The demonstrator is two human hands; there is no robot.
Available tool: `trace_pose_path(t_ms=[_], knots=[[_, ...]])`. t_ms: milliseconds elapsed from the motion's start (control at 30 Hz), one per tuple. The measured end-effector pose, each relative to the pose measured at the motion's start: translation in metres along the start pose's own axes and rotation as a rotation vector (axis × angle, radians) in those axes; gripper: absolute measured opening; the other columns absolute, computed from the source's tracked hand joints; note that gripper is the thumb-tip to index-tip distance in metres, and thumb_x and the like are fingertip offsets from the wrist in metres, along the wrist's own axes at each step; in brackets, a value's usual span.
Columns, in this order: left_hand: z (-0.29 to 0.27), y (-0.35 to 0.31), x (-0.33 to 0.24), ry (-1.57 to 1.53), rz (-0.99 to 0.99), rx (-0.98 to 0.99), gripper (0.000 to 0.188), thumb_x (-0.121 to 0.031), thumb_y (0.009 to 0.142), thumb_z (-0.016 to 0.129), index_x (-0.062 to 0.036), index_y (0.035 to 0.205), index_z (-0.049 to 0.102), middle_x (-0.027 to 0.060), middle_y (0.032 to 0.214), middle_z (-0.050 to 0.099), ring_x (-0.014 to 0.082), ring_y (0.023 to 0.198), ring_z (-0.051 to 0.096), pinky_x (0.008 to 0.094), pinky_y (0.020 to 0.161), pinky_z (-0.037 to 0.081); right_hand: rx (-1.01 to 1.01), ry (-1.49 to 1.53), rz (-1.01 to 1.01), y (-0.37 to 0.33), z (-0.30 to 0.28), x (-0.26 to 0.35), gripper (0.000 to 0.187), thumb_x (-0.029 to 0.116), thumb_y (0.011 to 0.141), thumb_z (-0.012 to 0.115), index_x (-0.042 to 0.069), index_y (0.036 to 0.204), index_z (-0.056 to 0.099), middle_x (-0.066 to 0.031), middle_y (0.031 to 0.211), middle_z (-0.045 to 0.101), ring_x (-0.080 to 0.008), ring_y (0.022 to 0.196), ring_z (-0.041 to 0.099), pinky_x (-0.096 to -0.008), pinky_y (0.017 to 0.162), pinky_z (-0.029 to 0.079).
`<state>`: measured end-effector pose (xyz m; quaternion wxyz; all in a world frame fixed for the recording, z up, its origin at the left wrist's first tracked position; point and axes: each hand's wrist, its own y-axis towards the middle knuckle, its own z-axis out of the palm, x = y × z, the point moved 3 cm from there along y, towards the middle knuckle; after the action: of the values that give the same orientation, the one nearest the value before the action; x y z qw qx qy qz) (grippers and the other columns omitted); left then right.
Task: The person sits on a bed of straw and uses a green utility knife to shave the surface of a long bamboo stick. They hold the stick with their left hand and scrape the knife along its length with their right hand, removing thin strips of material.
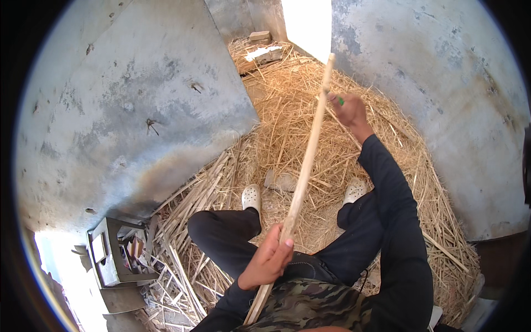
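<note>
A long, pale wooden stick slants from my lap up and away to the right. Around its lower part my left hand is closed, with the stick's near end sticking out below by my waist. Near the far end, my right hand is closed at the stick's right side. A small green part shows between its fingers, apparently of a small tool whose blade or tip I cannot make out. Whether that tool touches the wood is unclear.
Straw-like wood shavings heap up ahead and around my feet in pale clogs. Split wood strips lie at the left beside a box-like metal frame. Worn grey metal sheets stand on both sides. A brick lies at the back.
</note>
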<state>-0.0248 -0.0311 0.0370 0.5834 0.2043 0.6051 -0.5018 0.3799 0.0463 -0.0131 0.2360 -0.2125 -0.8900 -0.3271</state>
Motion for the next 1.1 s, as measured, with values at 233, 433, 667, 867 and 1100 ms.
trace_pose_path(t_ms=[233, 433, 667, 867, 1100], knots=[[0.005, -0.011, 0.012, -0.008, -0.083, 0.087, 0.036, -0.029, 0.105, 0.043, -0.0018, 0.127, 0.037, -0.0024, 0.065, 0.042, 0.0048, 0.049, 0.035, 0.0202, 0.044, 0.031, -0.052, -0.159, 0.045, 0.016, -0.013, -0.064, 0.083, 0.08, 0.087, 0.034, 0.004, 0.059, 0.054, -0.0108, 0.05, 0.048, -0.0291, 0.05, 0.052, -0.0435, 0.05, 0.038], [0.0, -0.035, 0.026, -0.009, -0.169, 0.086, 0.034, -0.028, 0.105, 0.042, -0.0015, 0.125, 0.039, -0.0025, 0.07, 0.044, 0.0041, 0.051, 0.036, 0.0202, 0.045, 0.031, 0.009, -0.332, 0.2, 0.006, -0.012, -0.096, 0.078, 0.076, 0.089, 0.037, 0.006, 0.069, 0.065, -0.0109, 0.056, 0.056, -0.0279, 0.054, 0.059, -0.0427, 0.051, 0.042], [-0.017, -0.073, 0.044, -0.01, -0.159, -0.02, 0.032, -0.032, 0.103, 0.047, -0.0068, 0.121, 0.041, -0.0034, 0.065, 0.042, 0.0053, 0.049, 0.037, 0.0201, 0.043, 0.032, 0.089, -0.358, 0.756, -0.054, -0.045, -0.196, 0.093, 0.078, 0.087, 0.033, -0.007, 0.094, 0.071, -0.0251, 0.088, 0.07, -0.0389, 0.081, 0.067, -0.0512, 0.071, 0.046], [-0.042, -0.025, 0.038, 0.116, -0.047, -0.111, 0.031, -0.03, 0.104, 0.045, -0.0046, 0.122, 0.04, -0.0037, 0.062, 0.042, 0.0043, 0.047, 0.038, 0.0201, 0.043, 0.035, 0.207, -0.168, 0.531, -0.043, -0.024, -0.152, 0.08, 0.078, 0.086, 0.041, 0.003, 0.076, 0.066, -0.0113, 0.069, 0.059, -0.0232, 0.06, 0.056, -0.0418, 0.057, 0.041], [-0.076, 0.01, 0.043, 0.205, 0.006, -0.146, 0.032, -0.031, 0.103, 0.048, -0.0039, 0.12, 0.044, -0.002, 0.062, 0.048, 0.0036, 0.046, 0.041, 0.0191, 0.043, 0.036, 0.13, -0.064, 0.446, -0.064, -0.087, -0.058, 0.06, 0.065, 0.089, 0.054, 0.006, 0.089, 0.064, -0.0028, 0.072, 0.056, -0.018, 0.065, 0.054, -0.0392, 0.061, 0.044]])
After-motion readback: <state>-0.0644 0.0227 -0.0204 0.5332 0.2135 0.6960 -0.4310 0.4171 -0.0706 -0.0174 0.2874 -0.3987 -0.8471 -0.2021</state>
